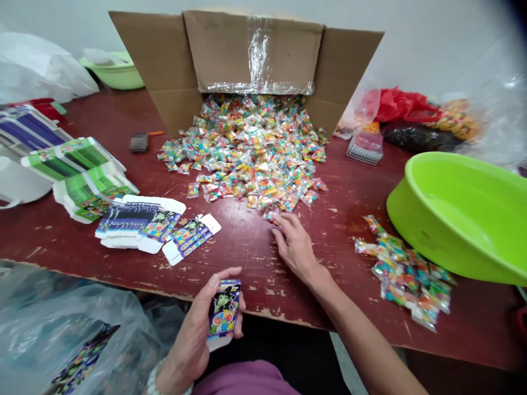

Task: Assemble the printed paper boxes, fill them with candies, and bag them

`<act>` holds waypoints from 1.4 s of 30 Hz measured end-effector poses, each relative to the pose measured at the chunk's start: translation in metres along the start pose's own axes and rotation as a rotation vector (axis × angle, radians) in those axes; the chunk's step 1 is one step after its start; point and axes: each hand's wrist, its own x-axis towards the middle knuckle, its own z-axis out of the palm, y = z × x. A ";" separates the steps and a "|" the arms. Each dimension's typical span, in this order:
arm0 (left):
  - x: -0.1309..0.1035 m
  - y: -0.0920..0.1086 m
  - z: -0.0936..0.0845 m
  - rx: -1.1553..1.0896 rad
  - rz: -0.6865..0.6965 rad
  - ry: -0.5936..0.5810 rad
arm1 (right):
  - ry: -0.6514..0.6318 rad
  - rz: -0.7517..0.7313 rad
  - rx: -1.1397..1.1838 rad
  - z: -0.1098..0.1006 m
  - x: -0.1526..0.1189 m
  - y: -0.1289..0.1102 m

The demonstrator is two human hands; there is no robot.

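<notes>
My left hand (197, 318) holds a small purple candy box (224, 308) upright, with a white flap showing at its lower end. The box is near the table's front edge. My right hand (294, 247) rests at the near edge of the candy packet pile (259, 148), its thumb and fingers closed on a small clear candy packet (272, 218). Left of centre lie flattened purple boxes (140, 222) in a stack, and beside them a few more purple boxes (191, 237).
An open cardboard box (255, 55) stands behind the pile. Green flat boxes (88, 178) lie at the left. A green basin (436, 219) and loose candy packets (407, 269) are at the right. A plastic bag (74, 323) with boxes hangs at the lower left.
</notes>
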 end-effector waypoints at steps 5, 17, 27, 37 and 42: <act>0.000 -0.002 -0.013 -0.037 0.003 0.025 | -0.135 -0.090 -0.317 0.012 -0.003 0.017; -0.009 -0.011 -0.020 -0.032 0.119 -0.002 | 0.105 0.072 -0.062 -0.014 -0.061 -0.001; -0.021 -0.014 -0.019 -0.036 0.098 0.052 | -0.124 0.130 -0.232 -0.005 -0.047 -0.005; -0.025 -0.019 -0.022 -0.043 0.105 0.038 | -0.126 0.246 0.166 -0.017 -0.055 -0.005; -0.026 -0.019 -0.021 -0.031 0.087 0.081 | -0.079 0.404 0.514 -0.021 -0.062 -0.013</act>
